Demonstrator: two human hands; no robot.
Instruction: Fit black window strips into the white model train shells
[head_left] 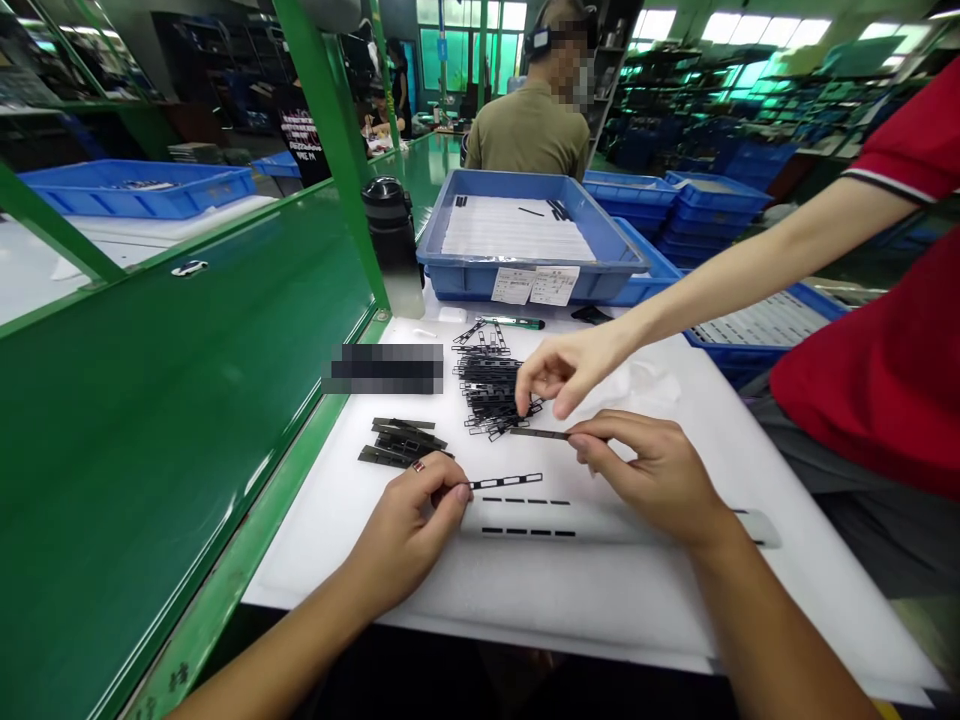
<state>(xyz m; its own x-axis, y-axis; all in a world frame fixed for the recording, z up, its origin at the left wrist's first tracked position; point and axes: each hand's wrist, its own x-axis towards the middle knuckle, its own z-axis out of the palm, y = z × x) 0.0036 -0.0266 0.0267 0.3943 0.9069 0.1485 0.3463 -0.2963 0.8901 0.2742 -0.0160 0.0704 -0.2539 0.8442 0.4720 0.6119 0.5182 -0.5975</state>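
Note:
My left hand (420, 520) pinches the end of a thin black strip with rectangular cut-outs (517, 481). In my right hand (652, 470), a narrow dark strip (538, 433) sits between thumb and fingertips, pointing left. Beyond it lies a heaped pile of black cut-out strips (491, 385). Left of that pile, near my left hand, is a smaller stack of flat dark strips (401, 440). A white sheet with two rows of black pieces (525, 518) lies between my hands, its right part hidden behind my right wrist.
A co-worker's hand (577, 365) reaches in from the right, over the pile's edge. Behind stands a blue tray (532, 277) with labels. A green-handled cutter (517, 322), a dark bottle (391, 240) and a green post (337, 150) border the white table surface (637, 610).

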